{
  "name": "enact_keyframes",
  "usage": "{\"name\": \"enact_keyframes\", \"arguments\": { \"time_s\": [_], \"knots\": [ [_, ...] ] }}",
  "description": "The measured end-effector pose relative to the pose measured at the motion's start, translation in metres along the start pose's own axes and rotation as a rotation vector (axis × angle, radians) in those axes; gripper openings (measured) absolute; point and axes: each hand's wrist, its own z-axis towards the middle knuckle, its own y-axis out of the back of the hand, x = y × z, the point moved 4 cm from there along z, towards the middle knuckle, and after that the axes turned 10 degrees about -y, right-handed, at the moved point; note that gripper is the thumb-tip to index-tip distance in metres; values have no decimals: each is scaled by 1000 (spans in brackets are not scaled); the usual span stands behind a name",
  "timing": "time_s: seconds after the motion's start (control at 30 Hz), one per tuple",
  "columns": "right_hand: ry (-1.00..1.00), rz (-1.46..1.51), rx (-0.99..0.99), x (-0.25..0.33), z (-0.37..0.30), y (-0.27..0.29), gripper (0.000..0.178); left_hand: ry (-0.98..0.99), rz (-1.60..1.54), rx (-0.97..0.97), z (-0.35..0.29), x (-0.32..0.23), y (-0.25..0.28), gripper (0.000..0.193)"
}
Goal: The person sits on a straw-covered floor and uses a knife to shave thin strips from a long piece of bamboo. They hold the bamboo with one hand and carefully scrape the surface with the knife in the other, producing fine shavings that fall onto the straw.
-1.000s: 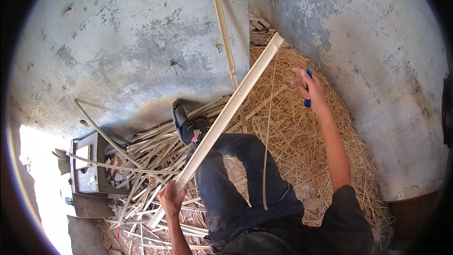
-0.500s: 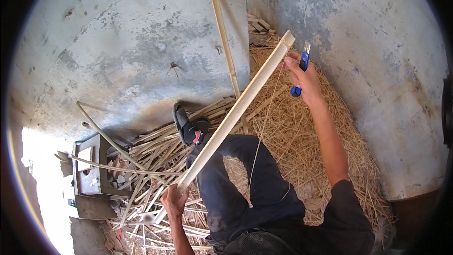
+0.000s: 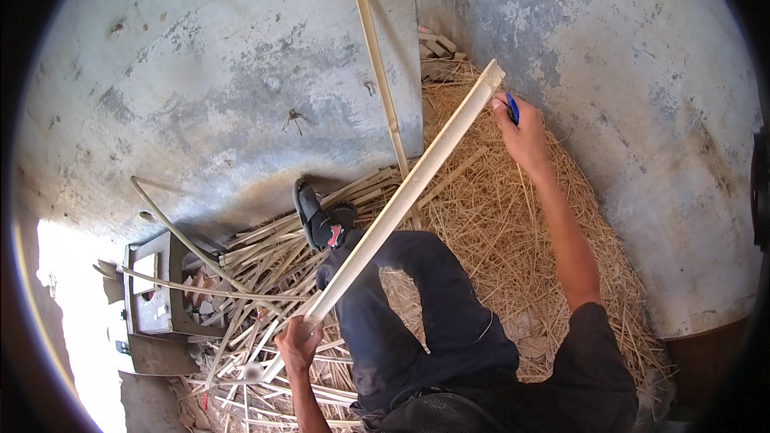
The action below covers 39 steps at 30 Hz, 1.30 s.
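A long split bamboo strip (image 3: pixel 409 188), pale and hollowed like a trough, slants across my lap from lower left to upper right. Its lower part is gripped by my left hand (image 3: pixel 298 343), fingers wrapped round it. Close to the strip's upper end, my right hand (image 3: pixel 525 135) is closed on a blue utility knife (image 3: pixel 512 109). Only a bit of the knife's handle shows above the fingers; its blade is hidden. Whether the right fingertips touch the bamboo I cannot tell.
Thin shavings (image 3: pixel 553 273) cover the floor on the right. Many cut strips (image 3: pixel 281 232) lie heaped on the left beside an open box (image 3: pixel 160 305). Another bamboo strip (image 3: pixel 377 64) leans on the grey wall (image 3: pixel 200 96). My shoe (image 3: pixel 309 212) rests by the heap.
The knife has turned in my right hand, and its blade no longer shows. A thin thread-like sliver hanging near that hand is gone from view. The bamboo strip has hardly moved.
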Motion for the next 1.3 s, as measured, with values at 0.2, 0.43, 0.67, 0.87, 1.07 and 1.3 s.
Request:
{"name": "enact_keyframes", "arguments": {
  "time_s": [0.2, 0.43, 0.67, 0.87, 1.07, 1.3],
  "knots": [
    [43, -200, 293, -1, 7, 20, 28, 2, 11, 17, -3, 15, 12, 38],
    [-63, -126, 805, -22, 24, 37, 23, 30, -2, 74, -4, 17, 21, 39],
    [-317, -30, 1114, -48, 21, 69, 25, 133, 35, 71, 2, 21, 26, 39],
    [-282, -696, 548, -103, 35, 86, 35, 79, 2, -125, 6, 3, 45, 29],
    [-361, -552, 295, -111, -13, 78, 45, 150, -157, -48, 28, -27, 33, 29],
    [-615, -174, 1063, -187, -183, -6, 61, 111, -320, -29, 51, -71, 12, 28]
  ]
}}
